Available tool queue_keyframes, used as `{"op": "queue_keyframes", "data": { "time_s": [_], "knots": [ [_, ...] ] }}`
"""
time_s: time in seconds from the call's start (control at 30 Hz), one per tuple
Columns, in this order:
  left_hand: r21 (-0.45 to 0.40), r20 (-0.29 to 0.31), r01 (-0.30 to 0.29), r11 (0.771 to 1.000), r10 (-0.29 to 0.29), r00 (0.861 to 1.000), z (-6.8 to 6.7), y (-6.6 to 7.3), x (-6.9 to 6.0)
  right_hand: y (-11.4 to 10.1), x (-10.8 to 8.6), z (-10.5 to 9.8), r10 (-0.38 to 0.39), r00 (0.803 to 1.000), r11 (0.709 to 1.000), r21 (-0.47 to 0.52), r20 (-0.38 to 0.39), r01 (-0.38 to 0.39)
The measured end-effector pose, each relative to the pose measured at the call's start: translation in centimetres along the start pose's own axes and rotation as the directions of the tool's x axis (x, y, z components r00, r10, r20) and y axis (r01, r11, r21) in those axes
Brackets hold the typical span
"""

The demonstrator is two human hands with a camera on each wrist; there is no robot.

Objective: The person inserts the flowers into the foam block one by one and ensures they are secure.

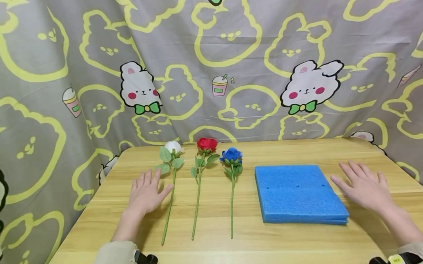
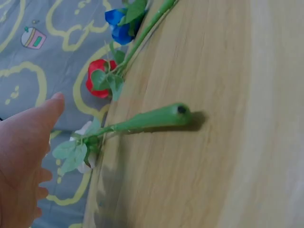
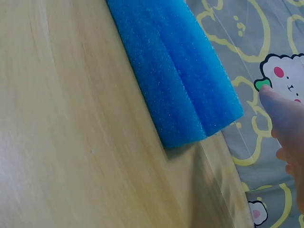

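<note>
Three artificial roses lie side by side on the wooden table, blooms toward the back: a white rose (image 1: 173,147), a red rose (image 1: 206,145) and a blue rose (image 1: 231,156). My left hand (image 1: 146,194) is spread at the left of the white rose, its thumb close to that stem; whether they touch I cannot tell. To the right of the roses sits a blue foam block (image 1: 298,193) with small holes across its top. Fingers spread, my right hand (image 1: 366,184) is just beyond the block's right side and holds nothing. In the left wrist view the white rose's stem (image 2: 156,118) points toward the camera.
The wooden table (image 1: 213,258) reaches back to a grey curtain (image 1: 175,40) printed with yellow outlines and white cartoon rabbits. Black wrist devices (image 1: 146,262) are strapped at both sleeves.
</note>
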State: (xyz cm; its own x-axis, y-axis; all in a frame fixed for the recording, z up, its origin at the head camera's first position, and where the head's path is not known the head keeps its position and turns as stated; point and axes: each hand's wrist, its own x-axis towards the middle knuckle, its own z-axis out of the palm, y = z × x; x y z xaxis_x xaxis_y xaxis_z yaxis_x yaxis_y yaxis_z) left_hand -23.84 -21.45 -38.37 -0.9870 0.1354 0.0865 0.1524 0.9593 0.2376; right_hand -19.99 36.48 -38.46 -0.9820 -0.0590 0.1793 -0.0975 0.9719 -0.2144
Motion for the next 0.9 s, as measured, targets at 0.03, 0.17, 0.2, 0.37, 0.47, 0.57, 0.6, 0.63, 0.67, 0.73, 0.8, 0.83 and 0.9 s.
{"op": "queue_keyframes", "data": {
  "time_s": [0.03,0.17,0.2,0.37,0.47,0.57,0.6,0.63,0.67,0.73,0.8,0.83,0.9],
  "knots": [
    [0.000,0.002,-0.002,1.000,0.002,1.000,0.0,0.1,0.0,0.0,0.0,0.0,-0.003,1.000,1.000,0.006,0.002,0.003],
    [-0.020,-0.005,-0.007,1.000,0.007,1.000,0.0,0.6,-0.2,-0.1,-0.2,0.0,-0.023,1.000,0.997,0.079,-0.007,0.024],
    [-0.023,-0.010,-0.009,1.000,0.008,1.000,0.1,0.8,-0.2,-0.1,-0.2,0.0,-0.032,0.999,0.993,0.112,-0.013,0.033],
    [-0.105,-0.054,-0.013,0.994,0.007,0.999,0.3,1.4,-0.3,-0.4,-0.4,0.1,-0.076,0.997,0.951,0.299,-0.010,0.076],
    [-0.207,-0.057,0.006,0.978,-0.019,0.998,0.3,1.8,-0.4,-0.8,-0.7,0.0,-0.085,0.995,0.921,0.384,0.050,0.059],
    [-0.336,-0.033,0.052,0.940,-0.067,0.997,0.3,2.0,-0.4,-1.0,-1.2,-0.1,-0.100,0.990,0.888,0.458,0.102,0.042],
    [-0.381,-0.023,0.067,0.922,-0.081,0.996,0.4,2.0,-0.4,-1.0,-1.3,0.0,-0.110,0.988,0.877,0.478,0.108,0.045],
    [-0.421,-0.016,0.080,0.904,-0.096,0.995,0.4,2.0,-0.4,-0.9,-1.4,0.0,-0.119,0.987,0.867,0.495,0.112,0.048],
    [-0.456,-0.009,0.093,0.885,-0.109,0.994,0.5,2.1,-0.4,-0.9,-1.5,0.1,-0.127,0.985,0.862,0.504,0.114,0.053],
    [-0.524,0.007,0.122,0.843,-0.139,0.990,0.7,2.1,-0.5,-0.8,-1.7,0.2,-0.143,0.982,0.857,0.512,0.122,0.061],
    [-0.562,0.015,0.141,0.815,-0.160,0.987,0.9,2.1,-0.5,-0.7,-1.9,0.3,-0.159,0.979,0.855,0.513,0.127,0.072],
    [-0.575,0.016,0.149,0.804,-0.171,0.985,1.0,2.1,-0.4,-0.6,-1.9,0.4,-0.169,0.977,0.854,0.515,0.131,0.079],
    [-0.595,0.016,0.160,0.787,-0.187,0.982,1.1,2.1,-0.4,-0.5,-2.1,0.5,-0.190,0.973,0.846,0.525,0.129,0.095]
  ]
}}
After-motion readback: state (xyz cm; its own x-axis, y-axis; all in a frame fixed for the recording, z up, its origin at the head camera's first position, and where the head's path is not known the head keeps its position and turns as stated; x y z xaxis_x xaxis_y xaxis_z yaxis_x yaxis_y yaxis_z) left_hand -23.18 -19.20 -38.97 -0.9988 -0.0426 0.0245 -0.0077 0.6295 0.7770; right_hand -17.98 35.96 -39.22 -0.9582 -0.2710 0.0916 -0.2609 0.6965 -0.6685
